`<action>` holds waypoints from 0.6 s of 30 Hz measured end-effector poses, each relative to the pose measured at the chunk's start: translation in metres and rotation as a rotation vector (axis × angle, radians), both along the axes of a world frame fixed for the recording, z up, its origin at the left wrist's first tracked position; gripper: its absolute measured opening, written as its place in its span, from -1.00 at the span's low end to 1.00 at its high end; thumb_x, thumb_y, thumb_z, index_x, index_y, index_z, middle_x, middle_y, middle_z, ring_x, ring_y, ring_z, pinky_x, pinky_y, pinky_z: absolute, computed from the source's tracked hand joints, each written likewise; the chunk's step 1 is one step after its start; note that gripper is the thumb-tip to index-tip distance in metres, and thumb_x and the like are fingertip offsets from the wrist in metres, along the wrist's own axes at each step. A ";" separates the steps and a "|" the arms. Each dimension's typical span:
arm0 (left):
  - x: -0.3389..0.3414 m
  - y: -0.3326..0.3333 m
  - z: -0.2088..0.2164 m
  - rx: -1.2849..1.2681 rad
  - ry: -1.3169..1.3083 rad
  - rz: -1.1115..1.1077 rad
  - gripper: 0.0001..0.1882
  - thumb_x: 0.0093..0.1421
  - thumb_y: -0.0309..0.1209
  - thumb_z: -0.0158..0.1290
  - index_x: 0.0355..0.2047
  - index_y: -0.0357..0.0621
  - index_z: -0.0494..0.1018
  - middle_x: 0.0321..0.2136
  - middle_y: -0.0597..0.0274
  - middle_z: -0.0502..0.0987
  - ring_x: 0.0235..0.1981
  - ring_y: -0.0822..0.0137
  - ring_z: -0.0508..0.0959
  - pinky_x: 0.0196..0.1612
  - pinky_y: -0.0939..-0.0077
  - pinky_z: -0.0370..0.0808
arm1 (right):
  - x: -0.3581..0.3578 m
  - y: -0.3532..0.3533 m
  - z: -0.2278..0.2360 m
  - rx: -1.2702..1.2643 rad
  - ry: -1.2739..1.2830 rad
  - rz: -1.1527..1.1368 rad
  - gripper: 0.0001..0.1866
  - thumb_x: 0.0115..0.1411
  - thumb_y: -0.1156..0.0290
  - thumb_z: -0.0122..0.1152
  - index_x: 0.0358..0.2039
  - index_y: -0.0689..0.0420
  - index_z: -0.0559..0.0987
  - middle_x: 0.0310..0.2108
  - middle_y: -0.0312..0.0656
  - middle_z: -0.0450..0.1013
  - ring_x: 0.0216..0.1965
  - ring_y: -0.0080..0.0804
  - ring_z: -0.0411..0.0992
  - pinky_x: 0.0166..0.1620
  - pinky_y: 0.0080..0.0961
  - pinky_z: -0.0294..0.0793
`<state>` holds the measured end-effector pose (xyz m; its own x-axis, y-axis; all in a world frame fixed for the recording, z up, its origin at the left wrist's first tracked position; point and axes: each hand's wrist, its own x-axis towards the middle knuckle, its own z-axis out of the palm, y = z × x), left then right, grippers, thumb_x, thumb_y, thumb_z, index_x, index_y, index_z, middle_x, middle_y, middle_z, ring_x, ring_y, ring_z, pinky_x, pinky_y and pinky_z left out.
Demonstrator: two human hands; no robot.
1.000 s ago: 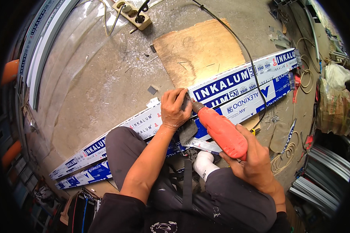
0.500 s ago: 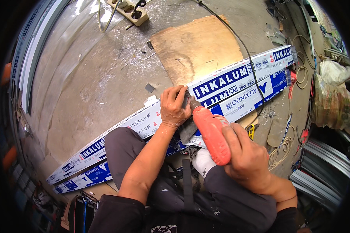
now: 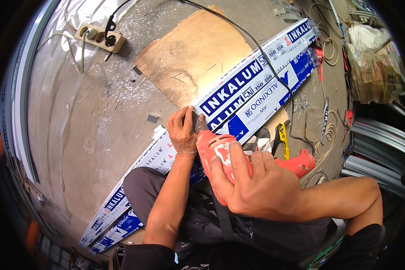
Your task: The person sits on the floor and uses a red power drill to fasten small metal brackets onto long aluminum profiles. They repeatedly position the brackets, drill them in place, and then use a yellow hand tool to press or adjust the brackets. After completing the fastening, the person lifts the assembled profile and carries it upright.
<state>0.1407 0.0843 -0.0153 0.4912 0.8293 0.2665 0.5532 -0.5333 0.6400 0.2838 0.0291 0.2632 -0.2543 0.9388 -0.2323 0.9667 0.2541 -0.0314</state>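
Observation:
My right hand [image 3: 261,184] is wrapped round the body of a red power drill [image 3: 211,150], whose handle sticks out to the right beyond the fingers. The drill's dark nose points up and left at a long profile [image 3: 229,92] in blue-and-white printed film, lying slantwise in front of me. My left hand [image 3: 182,135] is closed at the profile's upper edge, right beside the drill's nose. A small dark piece [image 3: 194,119] shows by its fingertips; most of it is hidden. The drill's tip is hidden too. A second wrapped profile [image 3: 261,118] lies along the near side of the first.
A thin wooden board [image 3: 189,54] lies beyond the profiles, near a beige power strip [image 3: 101,39]. A black cable [image 3: 256,42] crosses over the profiles. Yellow-handled pliers [image 3: 281,139] lie right of the drill. Bare metal profiles [image 3: 378,148] are stacked far right.
The drill has turned in my right hand, its handle now showing to the right, and my grip lies over its body. The view has shifted and tilted. My left hand stays at the drill's nose.

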 end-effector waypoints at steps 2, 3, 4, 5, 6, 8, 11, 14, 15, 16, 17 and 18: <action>0.000 -0.001 0.000 -0.012 0.018 0.002 -0.55 0.09 -0.39 0.48 0.01 -0.14 0.70 -0.09 0.21 0.67 -0.10 0.11 0.61 0.03 0.24 0.57 | 0.000 -0.002 -0.001 -0.010 0.011 -0.006 -0.65 0.23 0.31 0.26 -0.03 0.22 0.64 -0.18 0.27 0.61 -0.51 -0.23 0.54 -0.41 -0.39 0.51; 0.000 -0.001 -0.001 -0.009 0.013 -0.001 -0.56 0.10 -0.40 0.47 0.02 -0.14 0.70 -0.09 0.22 0.67 -0.10 0.11 0.61 0.03 0.24 0.57 | 0.000 -0.002 -0.001 -0.015 0.018 -0.013 -0.65 0.24 0.30 0.26 -0.03 0.22 0.63 -0.18 0.28 0.61 -0.51 -0.24 0.53 -0.41 -0.39 0.49; 0.000 -0.001 -0.001 -0.009 0.008 -0.002 -0.56 0.10 -0.40 0.47 0.02 -0.14 0.70 -0.09 0.22 0.67 -0.10 0.11 0.61 0.03 0.23 0.57 | 0.001 -0.003 -0.001 -0.022 0.040 -0.030 -0.65 0.25 0.29 0.26 -0.03 0.23 0.63 -0.17 0.28 0.60 -0.51 -0.25 0.52 -0.42 -0.39 0.48; 0.000 -0.001 -0.001 -0.009 -0.001 -0.003 -0.56 0.11 -0.40 0.47 0.02 -0.14 0.70 -0.09 0.22 0.67 -0.10 0.11 0.60 0.03 0.23 0.57 | 0.001 -0.004 -0.001 -0.018 0.022 -0.021 -0.65 0.25 0.29 0.26 -0.03 0.23 0.63 -0.17 0.29 0.60 -0.52 -0.26 0.51 -0.42 -0.39 0.47; 0.000 -0.001 -0.001 -0.009 -0.012 -0.008 -0.55 0.10 -0.36 0.48 0.00 -0.15 0.68 -0.08 0.20 0.66 -0.08 0.09 0.59 0.03 0.21 0.54 | 0.001 -0.005 -0.001 -0.016 0.019 -0.021 -0.65 0.25 0.29 0.26 -0.03 0.23 0.63 -0.16 0.29 0.60 -0.52 -0.26 0.50 -0.43 -0.39 0.46; 0.001 0.000 -0.002 0.004 -0.008 -0.009 -0.56 0.11 -0.39 0.47 0.01 -0.15 0.69 -0.09 0.20 0.67 -0.09 0.09 0.60 0.04 0.21 0.56 | 0.002 -0.006 -0.001 -0.009 0.018 -0.027 -0.65 0.26 0.29 0.25 -0.02 0.23 0.63 -0.16 0.29 0.59 -0.53 -0.28 0.49 -0.43 -0.38 0.45; 0.000 0.000 -0.002 0.011 -0.006 -0.011 -0.56 0.11 -0.41 0.47 0.02 -0.16 0.70 -0.09 0.20 0.67 -0.10 0.08 0.60 0.03 0.21 0.58 | 0.001 -0.007 -0.002 0.001 0.023 -0.046 -0.63 0.26 0.27 0.25 -0.01 0.23 0.63 -0.15 0.30 0.59 -0.53 -0.28 0.47 -0.42 -0.37 0.45; -0.001 0.000 -0.003 0.020 -0.005 -0.021 -0.56 0.11 -0.40 0.48 0.01 -0.17 0.69 -0.10 0.19 0.67 -0.10 0.07 0.60 0.03 0.20 0.58 | 0.001 -0.008 -0.004 0.004 0.031 -0.061 -0.60 0.27 0.22 0.25 0.00 0.23 0.63 -0.14 0.31 0.59 -0.53 -0.27 0.47 -0.41 -0.37 0.45; -0.001 0.000 -0.004 0.023 -0.007 -0.023 -0.56 0.11 -0.40 0.48 0.01 -0.17 0.69 -0.10 0.18 0.67 -0.10 0.06 0.60 0.03 0.20 0.58 | 0.001 -0.008 -0.005 0.008 0.040 -0.065 -0.59 0.28 0.21 0.25 0.01 0.23 0.63 -0.14 0.32 0.59 -0.54 -0.26 0.47 -0.41 -0.37 0.44; -0.001 0.000 -0.004 0.025 -0.004 -0.025 -0.55 0.10 -0.39 0.48 0.02 -0.15 0.68 -0.10 0.19 0.67 -0.10 0.07 0.60 0.03 0.20 0.57 | 0.001 -0.009 -0.006 0.007 0.054 -0.072 -0.58 0.28 0.19 0.25 0.02 0.23 0.63 -0.14 0.32 0.59 -0.54 -0.25 0.47 -0.42 -0.36 0.43; -0.001 0.000 -0.004 0.025 -0.003 -0.024 -0.54 0.10 -0.37 0.49 0.02 -0.14 0.67 -0.09 0.20 0.67 -0.09 0.08 0.60 0.04 0.20 0.55 | 0.001 -0.009 -0.006 0.017 0.049 -0.068 -0.57 0.28 0.18 0.25 0.02 0.23 0.64 -0.13 0.33 0.59 -0.54 -0.24 0.47 -0.42 -0.36 0.43; -0.001 0.000 -0.004 0.033 -0.006 -0.029 -0.53 0.10 -0.35 0.49 0.02 -0.12 0.67 -0.09 0.20 0.67 -0.09 0.09 0.60 0.04 0.20 0.54 | 0.001 -0.009 -0.007 0.022 0.049 -0.068 -0.56 0.29 0.17 0.25 0.03 0.23 0.64 -0.13 0.33 0.59 -0.54 -0.24 0.47 -0.42 -0.36 0.43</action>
<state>0.1401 0.0844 -0.0198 0.5131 0.8054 0.2966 0.5331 -0.5699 0.6254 0.2850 0.0202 0.2566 -0.2006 0.9590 -0.2004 0.9791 0.1892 -0.0747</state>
